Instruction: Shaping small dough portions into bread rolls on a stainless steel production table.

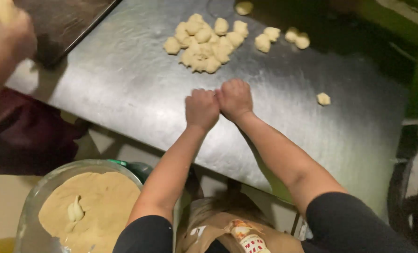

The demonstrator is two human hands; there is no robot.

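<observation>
Left hand [201, 109] and right hand [235, 99] curled into tight fists, touching, mid-frame on dull scuffed metal tabletop [124, 79], contents of each grip hidden, pile of lumpy pale dough balls [205, 43] near above, glass bowl [31, 201] of tan flour lower left

Hidden / cut off, relative to the metal table [124, 79]

Left hand [201, 109] & right hand [235, 99] closed knuckles-up on the table, whatever's under them hidden. Blurred co-worker's hand [5, 35] at table's far-left corner, cut by frame edge. Dark tray [63, 23] beyond that corner runs off top. Glass bowl [31, 206] below table's near edge cut at bottom.
</observation>
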